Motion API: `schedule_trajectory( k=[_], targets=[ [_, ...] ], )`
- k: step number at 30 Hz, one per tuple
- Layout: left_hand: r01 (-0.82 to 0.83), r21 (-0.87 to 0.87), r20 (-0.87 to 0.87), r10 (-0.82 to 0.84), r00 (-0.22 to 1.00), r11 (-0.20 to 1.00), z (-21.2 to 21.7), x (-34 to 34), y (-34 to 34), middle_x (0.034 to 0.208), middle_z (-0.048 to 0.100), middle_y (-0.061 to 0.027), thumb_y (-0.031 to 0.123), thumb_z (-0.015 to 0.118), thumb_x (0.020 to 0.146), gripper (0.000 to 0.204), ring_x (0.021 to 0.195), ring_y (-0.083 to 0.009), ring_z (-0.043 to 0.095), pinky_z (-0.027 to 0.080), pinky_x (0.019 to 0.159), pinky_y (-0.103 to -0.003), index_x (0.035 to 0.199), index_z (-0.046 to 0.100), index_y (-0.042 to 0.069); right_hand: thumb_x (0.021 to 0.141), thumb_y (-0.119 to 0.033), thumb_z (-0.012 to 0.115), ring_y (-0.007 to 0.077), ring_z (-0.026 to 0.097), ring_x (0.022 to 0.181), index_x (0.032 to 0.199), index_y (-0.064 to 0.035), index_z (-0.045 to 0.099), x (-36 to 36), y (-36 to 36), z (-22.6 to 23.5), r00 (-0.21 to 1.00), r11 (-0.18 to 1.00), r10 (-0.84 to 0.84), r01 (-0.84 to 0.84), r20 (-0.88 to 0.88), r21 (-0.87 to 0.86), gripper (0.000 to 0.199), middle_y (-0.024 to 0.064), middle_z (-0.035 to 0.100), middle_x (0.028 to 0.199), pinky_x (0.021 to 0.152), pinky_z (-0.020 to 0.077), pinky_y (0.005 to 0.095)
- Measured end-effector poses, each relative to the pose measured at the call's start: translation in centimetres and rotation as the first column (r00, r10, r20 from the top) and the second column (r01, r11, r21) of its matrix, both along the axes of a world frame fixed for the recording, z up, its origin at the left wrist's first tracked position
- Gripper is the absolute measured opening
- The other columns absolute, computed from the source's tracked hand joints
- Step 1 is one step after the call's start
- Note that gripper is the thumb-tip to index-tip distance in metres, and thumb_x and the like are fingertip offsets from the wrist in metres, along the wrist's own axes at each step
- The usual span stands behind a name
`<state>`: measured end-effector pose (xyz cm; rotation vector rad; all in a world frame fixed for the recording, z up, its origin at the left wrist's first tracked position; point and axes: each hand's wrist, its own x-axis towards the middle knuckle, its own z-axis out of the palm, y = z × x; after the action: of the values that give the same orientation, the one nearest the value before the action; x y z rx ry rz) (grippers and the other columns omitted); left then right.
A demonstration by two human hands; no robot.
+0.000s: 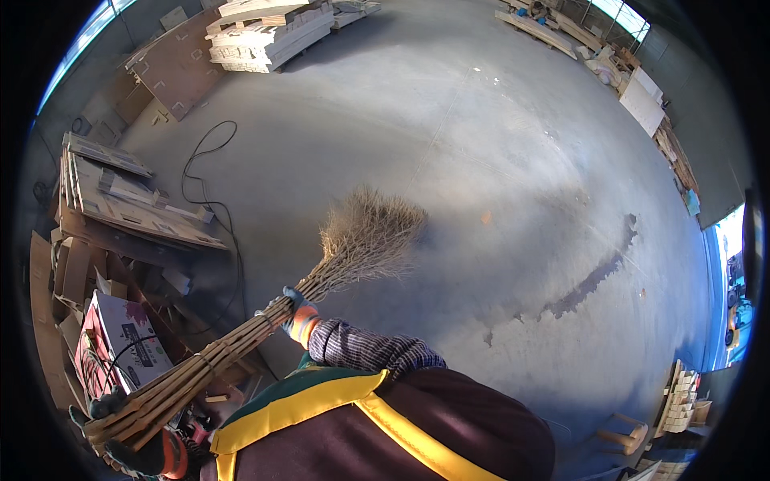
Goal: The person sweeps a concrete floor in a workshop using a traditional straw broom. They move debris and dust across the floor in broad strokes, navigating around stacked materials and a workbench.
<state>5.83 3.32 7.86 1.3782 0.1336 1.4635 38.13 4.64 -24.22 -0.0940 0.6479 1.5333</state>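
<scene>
A large twig broom [216, 357], its stalks bound in a long bundle, slants across in front of my body. My right hand [298, 314], in a grey-blue glove with an orange cuff, is wrapped round the bundle just below where the twigs fan out. At the lower left, my left hand [148, 457], in a dark glove with an orange-red cuff, grips the thick butt end. The broom's bushy head [373, 228] points ahead over the concrete floor [497, 264]. Whether its tips touch the floor I cannot tell.
Wooden panels [136, 204] lean at the left beside a black cable [233, 232]. Below them stands a red and white box [132, 341] among cardboard. Stacked lumber [273, 40] lies at the far left. A dark patch [589, 280] marks the floor; a wooden stool [622, 437] stands lower right.
</scene>
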Motion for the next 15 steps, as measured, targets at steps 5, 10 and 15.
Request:
schedule_trajectory(
  k=[5,10,15],
  targets=[
    [-0.363,-0.075,-0.045,0.361,0.932,0.929,-2.8,-1.4,5.4,0.117,0.055,-0.0128,0.027,0.054,0.09,0.05,0.105,-0.028,0.054,0.04,0.099,-0.045,0.134,0.038,0.007,0.087,-0.041,0.057,0.0221,0.061,0.086,0.096,-0.0128,0.065,-0.9,0.9,-4.9,0.957,0.801,-0.196,0.031,-0.214,-0.598,0.031,0.0043,0.066,0.092,0.081,0.0494,0.0428],
    [-0.557,-0.242,-0.17,0.53,0.831,0.795,-11.4,5.0,12.8,0.116,0.056,-0.0129,0.029,0.051,0.092,0.049,0.105,-0.0288,0.054,0.039,0.1,-0.046,0.134,0.039,0.008,0.097,-0.038,0.036,0.0217,0.058,0.09,0.11,-0.0143,0.064,3.0,-2.2,-13.1,-0.609,0.296,-0.756,0.008,-0.239,-0.955,0.039,0.0055,0.065,0.097,0.091,0.0397,0.0469],
    [-0.504,-0.41,-0.273,0.425,0.863,0.76,-18.6,14.9,16.6,0.115,0.057,-0.013,0.032,0.049,0.093,0.048,0.105,-0.0295,0.055,0.039,0.101,-0.046,0.134,0.039,0.009,0.099,-0.037,0.034,0.0222,0.052,0.072,0.105,-0.0066,0.059,13.9,-1.8,-17.5,-0.895,0.182,-0.351,0.221,-0.273,-0.958,0.039,0.0067,0.057,0.084,0.076,0.0429,0.0426]
  ],
)
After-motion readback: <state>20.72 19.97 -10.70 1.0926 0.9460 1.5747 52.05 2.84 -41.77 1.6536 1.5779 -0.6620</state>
